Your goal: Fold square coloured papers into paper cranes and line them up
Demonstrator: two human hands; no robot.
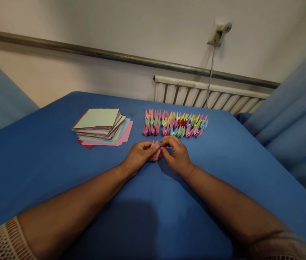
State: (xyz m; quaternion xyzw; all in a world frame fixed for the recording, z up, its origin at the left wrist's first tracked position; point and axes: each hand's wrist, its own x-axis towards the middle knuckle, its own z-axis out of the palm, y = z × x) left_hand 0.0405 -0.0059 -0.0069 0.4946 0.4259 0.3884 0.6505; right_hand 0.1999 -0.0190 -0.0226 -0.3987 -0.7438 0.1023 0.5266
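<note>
Between my hands is a small pink origami crane [155, 147], its pointed tips standing up. My left hand [141, 154] pinches its body between thumb and fingers. My right hand [177, 153] is closed at the crane's right side, thumb and forefinger pressed together on its edge; the exact fold under them is too small to make out. Just beyond my hands stand rows of finished paper cranes [181, 122] in pink, yellow, green, red and light blue. To the left lies a stack of coloured square paper [96, 119], pale green on top, with pink and red sheets jutting out below.
A blue cloth [196, 202] covers the table. Behind it, a white radiator [188, 92] and a metal pipe [115, 55] run along the wall. A cable hangs from a wall socket [218, 34]. Blue curtains [296, 108] hang at both sides.
</note>
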